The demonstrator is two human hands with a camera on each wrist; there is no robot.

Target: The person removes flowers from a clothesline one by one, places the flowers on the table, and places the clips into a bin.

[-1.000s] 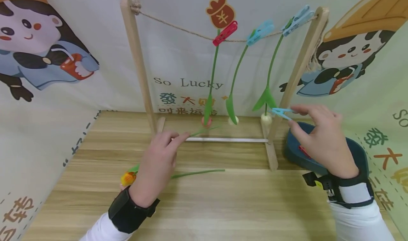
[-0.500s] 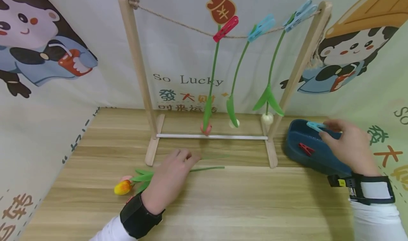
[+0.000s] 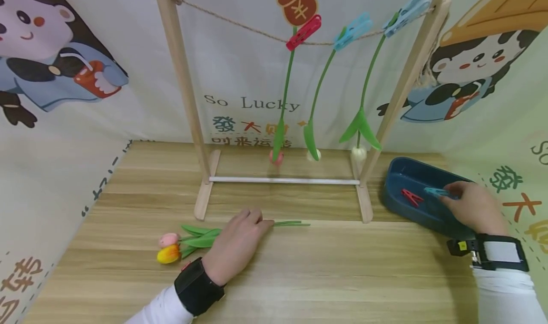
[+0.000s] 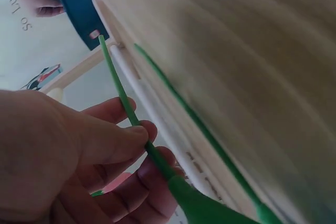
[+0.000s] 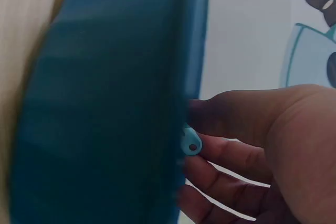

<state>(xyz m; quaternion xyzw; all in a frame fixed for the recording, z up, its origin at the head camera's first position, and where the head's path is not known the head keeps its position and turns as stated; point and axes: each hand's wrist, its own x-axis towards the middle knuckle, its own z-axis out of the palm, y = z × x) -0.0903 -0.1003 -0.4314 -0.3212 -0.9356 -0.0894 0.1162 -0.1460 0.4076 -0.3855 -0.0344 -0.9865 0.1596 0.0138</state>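
Note:
My left hand pinches a green tulip stem between thumb and fingers, low over the table. A second stem lies beside it on the wood. Their blooms, a pink tulip and an orange-yellow tulip, lie to the left of the hand; which bloom belongs to the held stem I cannot tell. Inside the dark blue bin, my right hand pinches a light blue clothespin. The bin's wall hides most of that clothespin in the right wrist view. A red clothespin lies in the bin.
A wooden frame with a twine line stands at the back. Three tulips hang upside down from it by a red clothespin and two blue ones. A small red thing shows beside the left wrist.
My right hand has moved right and down into the bin with the blue clothespin. The left hand has lowered toward the table with the stem, bringing the two tulips side by side.

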